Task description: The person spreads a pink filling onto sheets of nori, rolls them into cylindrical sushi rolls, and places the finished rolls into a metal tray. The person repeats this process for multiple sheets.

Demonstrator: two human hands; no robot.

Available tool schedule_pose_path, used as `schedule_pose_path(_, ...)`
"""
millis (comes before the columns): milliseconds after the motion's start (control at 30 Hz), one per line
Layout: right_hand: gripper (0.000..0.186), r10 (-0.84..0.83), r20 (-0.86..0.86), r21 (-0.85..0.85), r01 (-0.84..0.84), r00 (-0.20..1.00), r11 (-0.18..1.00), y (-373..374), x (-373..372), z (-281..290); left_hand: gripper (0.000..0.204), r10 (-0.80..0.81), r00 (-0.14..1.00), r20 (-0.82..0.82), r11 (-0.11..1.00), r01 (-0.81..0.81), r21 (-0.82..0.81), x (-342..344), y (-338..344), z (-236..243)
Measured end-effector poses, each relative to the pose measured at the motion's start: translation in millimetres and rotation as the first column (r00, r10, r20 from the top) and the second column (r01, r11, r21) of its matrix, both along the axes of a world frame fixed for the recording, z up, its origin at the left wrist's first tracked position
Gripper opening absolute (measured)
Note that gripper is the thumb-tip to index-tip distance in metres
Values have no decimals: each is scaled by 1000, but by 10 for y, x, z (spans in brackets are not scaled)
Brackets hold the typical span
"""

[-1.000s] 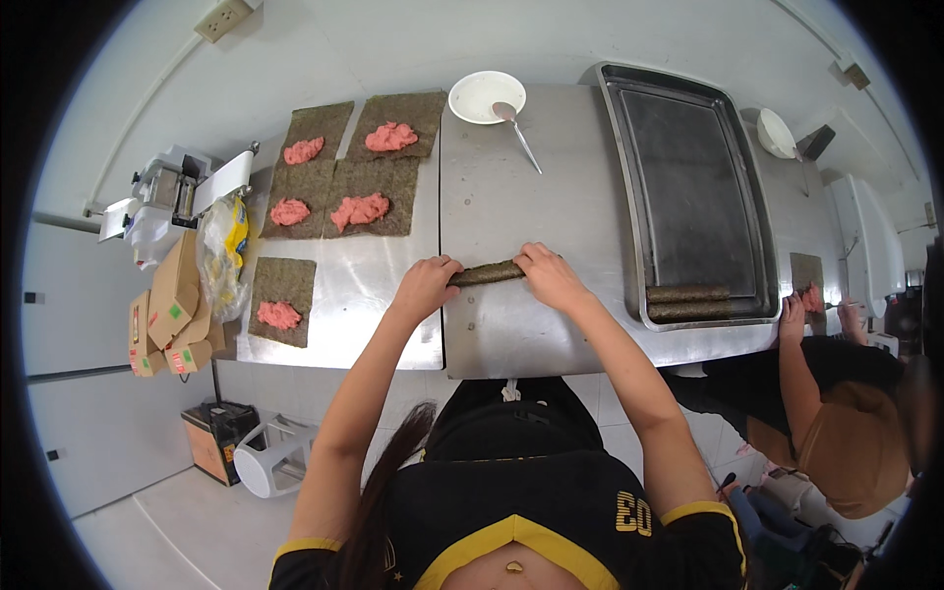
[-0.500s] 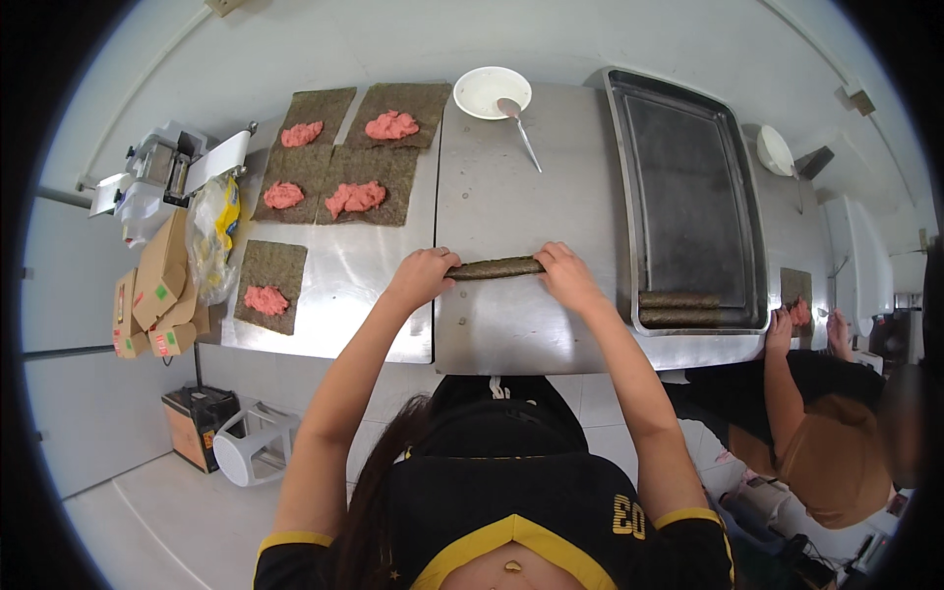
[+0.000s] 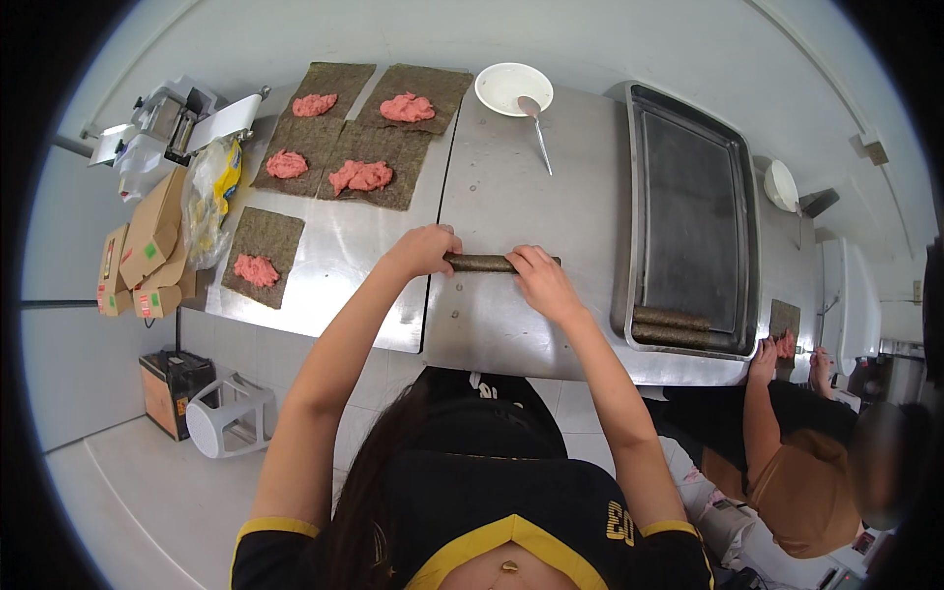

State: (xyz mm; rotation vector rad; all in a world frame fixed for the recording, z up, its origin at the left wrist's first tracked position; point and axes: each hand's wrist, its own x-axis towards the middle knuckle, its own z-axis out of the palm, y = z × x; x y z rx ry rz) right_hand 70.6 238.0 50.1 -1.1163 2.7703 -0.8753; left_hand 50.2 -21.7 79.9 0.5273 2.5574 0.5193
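Observation:
A slim seaweed roll (image 3: 482, 264) lies crosswise on the steel table before me. The fingers of my left hand (image 3: 428, 250) are closed round its left end. My right hand (image 3: 541, 280) grips it nearer the right, fingertips over the top, and a short end pokes out beyond them. To the left, several flat seaweed sheets (image 3: 393, 189) each carry a lump of pink minced paste (image 3: 361, 176). More finished seaweed rolls (image 3: 672, 334) rest side by side at the near end of a dark metal tray (image 3: 693, 197) on my right.
A white bowl (image 3: 501, 85) holds a spoon (image 3: 537, 126) that leans over its rim. Cardboard boxes (image 3: 152, 241), a plastic bag (image 3: 208, 202) and a small machine (image 3: 177, 123) crowd the left edge. At far right, a co-worker's hands (image 3: 764, 360) touch another sheet with paste.
My right hand has slid inward along the roll, uncovering its right end. My left hand still holds the left end. The whole view has shifted slightly.

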Motion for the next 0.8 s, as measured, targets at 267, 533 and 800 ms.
schedule_pose_path(267,33,-5,-81,7,6,997,1000,-65,-15,-53,45,-19,902,-432,994,62,85,269,289,-138)
schedule_pose_path(533,31,-73,-51,123,79,996,989,28,-102,-173,32,-10,934,-357,1000,5,-16,206,323,-272)
schedule_pose_path(800,34,-84,62,85,79,995,993,284,-209,-141,47,66,974,-218,994,-45,102,116,31,-93)
